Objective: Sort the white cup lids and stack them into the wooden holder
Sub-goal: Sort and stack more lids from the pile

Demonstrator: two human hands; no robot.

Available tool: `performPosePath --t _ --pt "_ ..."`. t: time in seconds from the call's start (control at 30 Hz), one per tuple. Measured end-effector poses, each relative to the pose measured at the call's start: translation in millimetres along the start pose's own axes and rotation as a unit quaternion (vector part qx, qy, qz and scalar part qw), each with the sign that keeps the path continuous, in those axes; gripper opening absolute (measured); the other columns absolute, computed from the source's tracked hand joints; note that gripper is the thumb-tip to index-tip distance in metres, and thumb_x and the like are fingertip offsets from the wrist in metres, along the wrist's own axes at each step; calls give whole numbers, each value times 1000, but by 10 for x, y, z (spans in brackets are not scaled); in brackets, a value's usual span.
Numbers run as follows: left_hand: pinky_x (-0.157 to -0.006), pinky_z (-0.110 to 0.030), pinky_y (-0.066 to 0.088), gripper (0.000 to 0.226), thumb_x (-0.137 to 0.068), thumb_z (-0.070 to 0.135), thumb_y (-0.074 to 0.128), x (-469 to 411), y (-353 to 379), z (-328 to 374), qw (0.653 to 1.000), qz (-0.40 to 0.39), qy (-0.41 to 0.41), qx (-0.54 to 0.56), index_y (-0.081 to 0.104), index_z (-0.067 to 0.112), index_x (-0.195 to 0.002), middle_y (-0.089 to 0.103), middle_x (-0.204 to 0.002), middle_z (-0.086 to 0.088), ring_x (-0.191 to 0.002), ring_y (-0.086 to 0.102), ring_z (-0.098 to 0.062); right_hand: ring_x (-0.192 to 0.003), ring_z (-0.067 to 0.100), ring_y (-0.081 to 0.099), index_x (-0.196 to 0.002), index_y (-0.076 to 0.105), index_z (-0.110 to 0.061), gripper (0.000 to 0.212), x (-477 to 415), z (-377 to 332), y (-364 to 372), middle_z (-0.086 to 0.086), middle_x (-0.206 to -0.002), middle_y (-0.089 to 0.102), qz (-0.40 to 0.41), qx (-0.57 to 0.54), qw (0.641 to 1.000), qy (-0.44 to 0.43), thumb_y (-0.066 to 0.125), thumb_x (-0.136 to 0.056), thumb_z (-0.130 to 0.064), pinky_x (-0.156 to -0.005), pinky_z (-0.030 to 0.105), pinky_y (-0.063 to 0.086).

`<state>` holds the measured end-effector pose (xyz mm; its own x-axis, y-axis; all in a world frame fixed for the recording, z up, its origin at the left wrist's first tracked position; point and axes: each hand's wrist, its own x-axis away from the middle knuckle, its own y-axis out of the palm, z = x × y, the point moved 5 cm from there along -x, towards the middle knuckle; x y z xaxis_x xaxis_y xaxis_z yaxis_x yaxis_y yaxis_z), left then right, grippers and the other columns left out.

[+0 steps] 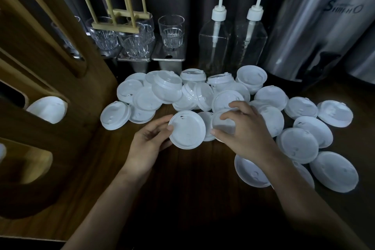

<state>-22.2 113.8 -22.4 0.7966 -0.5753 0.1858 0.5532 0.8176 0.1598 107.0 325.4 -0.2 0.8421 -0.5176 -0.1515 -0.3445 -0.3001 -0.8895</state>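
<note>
Pinching 1 white lid point(187, 130) by its rim, L hand point(149, 142); R hand point(246, 134) fingers spread, curled round 2nd lid point(224, 126). Wooden holder point(95, 87), upper slot: 1 stored lid point(48, 108).

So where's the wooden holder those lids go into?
In the head view the wooden holder stands far left, beside the lid pile, with one lid in a slot.

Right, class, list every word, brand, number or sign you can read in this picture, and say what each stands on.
"S…O": brand word on the tall shiny steel container; only the first and last letters read, the middle is blurred.
Printed scale marks on the right-hand clear plastic pump bottle: too small to read.
White plastic cup lids: no readable text.
</note>
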Motion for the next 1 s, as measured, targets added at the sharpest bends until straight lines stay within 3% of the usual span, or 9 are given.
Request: performPosePath --t 0.1,0.27,0.33,0.47,0.53,0.67,1.0 --pt "-97 -37 60 32 -100 13 64 5 -24 1 1000 2 0 -5 70 15 -131 78 -120 0 -116 73 -16 -142 23 41 -127 70 -26 64 -3 -15 16 -5 -155 42 -41 25 999 5 76 -78 -67 -116 46 33" --pt "-97 -37 60 31 -101 13 63 10 -32 18 1000 6 0 -7 70 15 -131 78 -120 1 -116 73 -15 -149 19 31 -132 66 -31 63 -10 5 25 -6 -159 39 -43 32 999 11 82 -77 -58 -118 37 17" --pt "-98 -38 59 31 -101 13 62 14 -31 24 1000 7 0 -6 70 15 -131 78 -120 1 -115 73 -15 -145 21 35 -132 64 -31 65 -4 3 24 -6 -154 41 -31 15 999 9 86 -74 -54 -118 40 20" --pt "-97 -38 58 31 -101 13 63 16 -32 20 1000 7 -2 -6 70 16 -131 78 -121 1 -117 73 -16 -132 17 43 -140 48 -30 85 45 -88 -36 -8 -144 37 18 -101 995 -21 92 -69 -43 -104 42 45" --pt "-95 -36 61 31 -101 13 63 22 -21 14 1000 3 -2 -7 70 15 -131 78 -121 1 -116 73 -16 -129 11 42 -147 37 -33 94 58 -141 -49 -11 -146 35 24 -129 991 -24 92 -72 -39 -100 39 47" --pt "-95 -35 61 31 -101 13 63 38 -3 13 1000 3 -2 -5 69 15 -131 78 -120 1 -115 73 -16 -143 15 36 -158 19 -40 116 55 -160 32 -11 -152 31 11 -132 991 -30 94 -69 -46 -109 43 43" --pt "-98 -39 60 29 -101 12 62 64 -19 70 1000 5 6 3 70 15 -129 78 -121 -1 -116 73 -18 -140 13 35 -155 32 -35 115 49 -288 27 -11 -149 34 29 -147 986 -68 93 -61 -56 -116 47 39"
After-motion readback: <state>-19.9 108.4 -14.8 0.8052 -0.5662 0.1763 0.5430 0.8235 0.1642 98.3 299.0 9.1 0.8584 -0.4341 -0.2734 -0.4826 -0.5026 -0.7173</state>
